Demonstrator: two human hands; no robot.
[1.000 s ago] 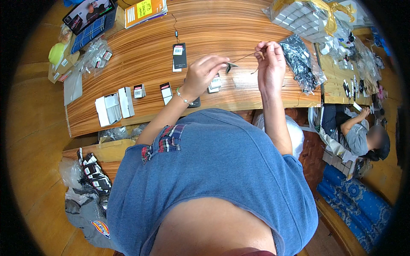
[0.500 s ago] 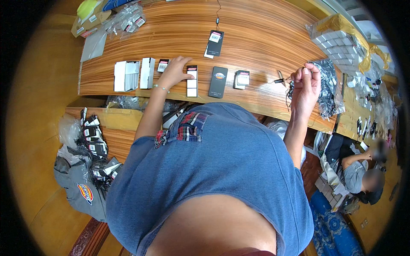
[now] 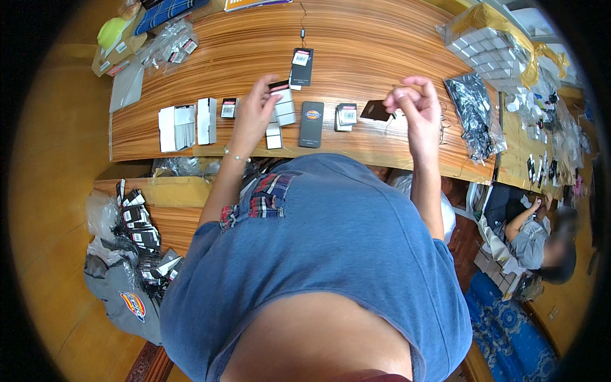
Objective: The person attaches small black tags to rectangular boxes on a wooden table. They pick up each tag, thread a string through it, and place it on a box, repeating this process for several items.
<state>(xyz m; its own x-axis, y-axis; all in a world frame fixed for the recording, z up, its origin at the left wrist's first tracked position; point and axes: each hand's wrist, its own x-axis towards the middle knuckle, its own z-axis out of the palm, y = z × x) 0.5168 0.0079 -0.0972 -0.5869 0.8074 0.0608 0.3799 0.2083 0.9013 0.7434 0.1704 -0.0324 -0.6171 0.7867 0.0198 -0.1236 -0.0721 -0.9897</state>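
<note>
Left hand reaches over the wooden table, fingers closed on a small tag with a dark and red band at its top; it is lifted off a short pile of white tags that lies just left of the long dark tag. That long dark tag lies flat near the table's front edge and serves as the landmark here.

Right hand is raised to the right of the long dark tag, fingertips pinched together. A thin string seems to hang from them, too fine to be sure. Just below the pinch a dark brown tag sits tilted; whether it hangs from the hand or rests on the table cannot be told.

To do this step well, in my judgement: take only one tag from the pile, hold it by its edges so the hole end stays free, and keep the string taut in the other hand.

Left of the long dark tag, past the pile: more white card stacks. Far right of it: a crumpled black plastic bag. Behind it: another dark hang tag with a white label.
</note>
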